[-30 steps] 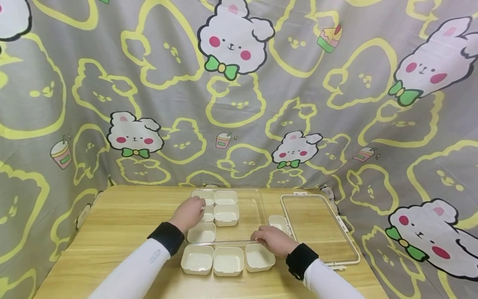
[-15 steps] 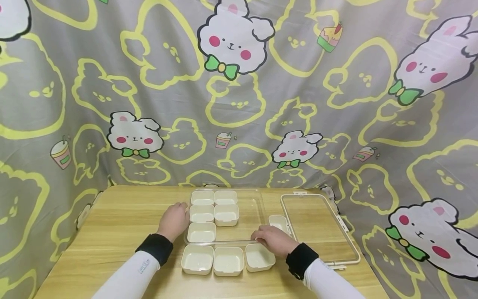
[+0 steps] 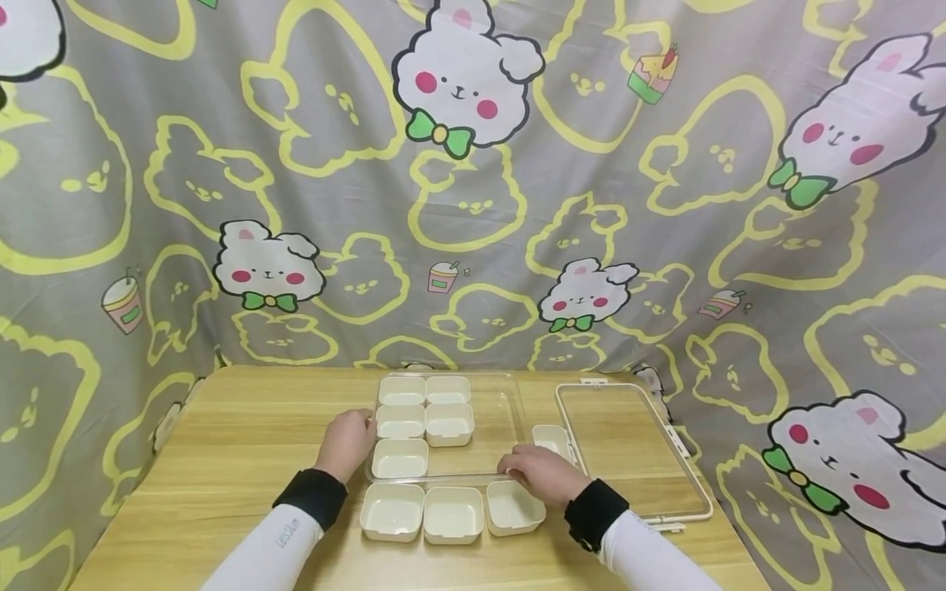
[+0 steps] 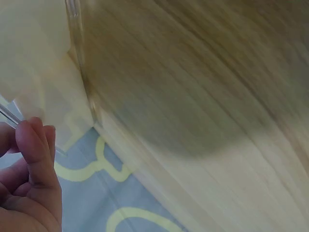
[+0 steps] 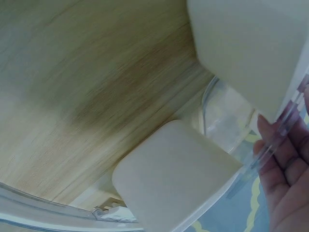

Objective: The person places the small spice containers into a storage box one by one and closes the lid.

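I read this step as steadying the box (image 3: 473, 478) near the far edge of the desk (image 3: 236, 443), fingers of my left hand (image 3: 346, 443) and right hand (image 3: 548, 476) pinching its rim, so any next shift calls for even, level pressure.

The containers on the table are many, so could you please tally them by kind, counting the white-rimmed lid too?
Clear box: 1
Cream cups: 9 (5 inside the box, 3 in front of it, 1 beside the lid)
White-rimmed lid: 1
Total: 11
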`<state>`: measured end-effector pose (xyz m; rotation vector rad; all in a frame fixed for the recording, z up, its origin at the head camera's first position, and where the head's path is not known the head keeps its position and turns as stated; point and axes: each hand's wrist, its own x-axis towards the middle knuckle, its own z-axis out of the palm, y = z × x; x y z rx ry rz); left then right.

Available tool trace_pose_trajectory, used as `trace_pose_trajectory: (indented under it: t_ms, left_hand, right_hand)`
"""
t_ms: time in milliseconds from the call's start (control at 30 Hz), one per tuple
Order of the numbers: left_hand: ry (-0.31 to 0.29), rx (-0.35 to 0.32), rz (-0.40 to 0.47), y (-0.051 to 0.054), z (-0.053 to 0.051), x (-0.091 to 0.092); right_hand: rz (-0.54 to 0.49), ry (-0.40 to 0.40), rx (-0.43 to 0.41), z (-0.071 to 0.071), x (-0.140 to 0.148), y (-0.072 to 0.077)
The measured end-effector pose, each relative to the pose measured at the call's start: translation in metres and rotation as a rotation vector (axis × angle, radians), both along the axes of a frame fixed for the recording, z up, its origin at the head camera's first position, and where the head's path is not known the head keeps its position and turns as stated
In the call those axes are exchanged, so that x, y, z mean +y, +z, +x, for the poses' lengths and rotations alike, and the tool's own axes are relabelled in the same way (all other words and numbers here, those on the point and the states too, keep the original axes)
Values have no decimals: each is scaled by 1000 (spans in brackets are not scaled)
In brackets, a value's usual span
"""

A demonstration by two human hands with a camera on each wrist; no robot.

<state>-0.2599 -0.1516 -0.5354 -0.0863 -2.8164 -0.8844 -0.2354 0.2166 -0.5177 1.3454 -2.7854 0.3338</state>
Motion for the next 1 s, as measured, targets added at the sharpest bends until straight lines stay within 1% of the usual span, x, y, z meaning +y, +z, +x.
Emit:
trace_pose_trajectory:
  t_ms: [133, 233, 333, 467, 567, 733, 800, 900, 1000]
  left_hand:
    - [3, 7, 8, -1, 0, 1]
    - [9, 4, 12, 0, 0, 2]
    - [17, -6, 8, 1, 0, 3]
    - [21, -11, 6, 1, -1, 3]
    - [26, -3, 6, 0, 0, 3]
    - [23, 24, 3, 0, 0, 4]
    - [19, 33, -1, 0, 0, 5]
    - [20, 43, -7, -1, 0, 5]
    - [28, 44, -12, -2, 0, 5]
  right_hand:
    - [2, -22, -2, 3, 0, 2]
    - [-6, -55, -6, 5, 1, 8]
    - [-16, -85, 7, 7, 5, 16]
    - [-32, -90, 37, 11, 11, 24]
    - [-52, -82, 41, 18, 13, 27]
    - [-71, -64, 29, 34, 13, 28]
    - [-61, -60, 22, 42, 11, 27]
    - [-28, -51, 32, 53, 7, 22]
    - [5, -32, 50, 61, 3, 14]
